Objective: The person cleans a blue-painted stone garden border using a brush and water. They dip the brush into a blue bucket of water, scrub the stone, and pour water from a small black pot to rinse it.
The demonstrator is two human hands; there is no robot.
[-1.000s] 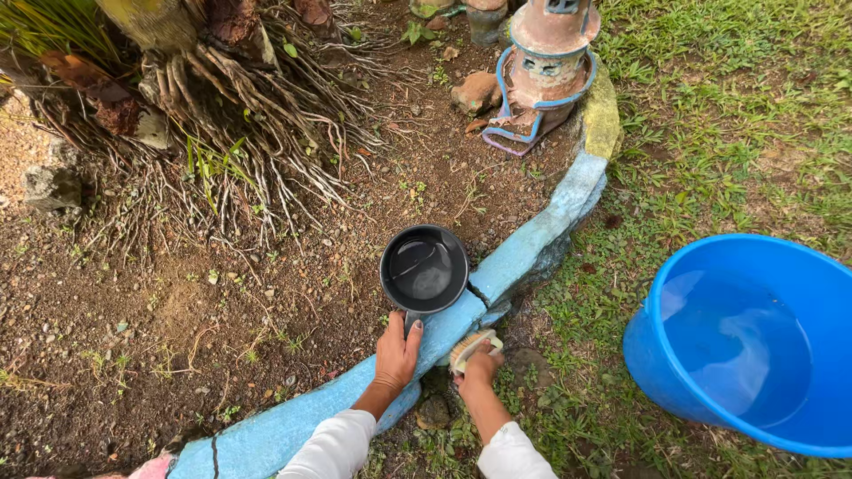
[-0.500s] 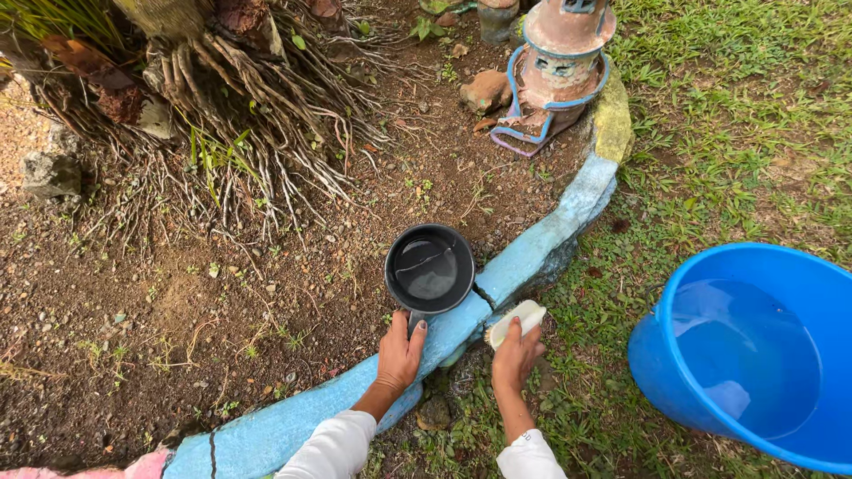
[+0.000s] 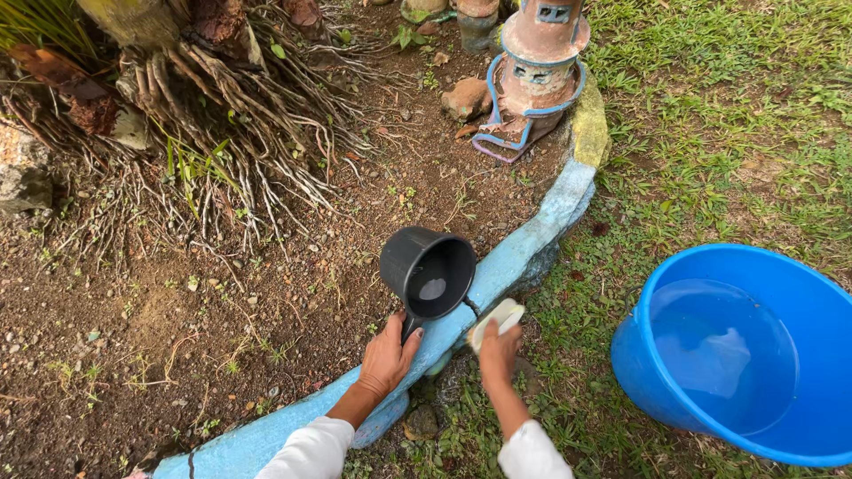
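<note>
Left hand is clamped on the black dipper, tipped toward me; right hand grips a pale sponge just beside it. Looks mid-scrub; next the sponge needs to get inside.

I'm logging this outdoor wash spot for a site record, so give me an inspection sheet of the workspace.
Surface: curved blue-painted concrete edging between bare soil and grass.
Job's things: black dipper, tilted, a little water inside; pale sponge; blue basin holding water.
Clutter: stones, dry roots, rusty pump base.
Grippers: left hand grips the dipper handle; right hand holds the sponge on the edging.
Cables: nothing seen.
Surroundings: palm trunk base, lawn.
</note>
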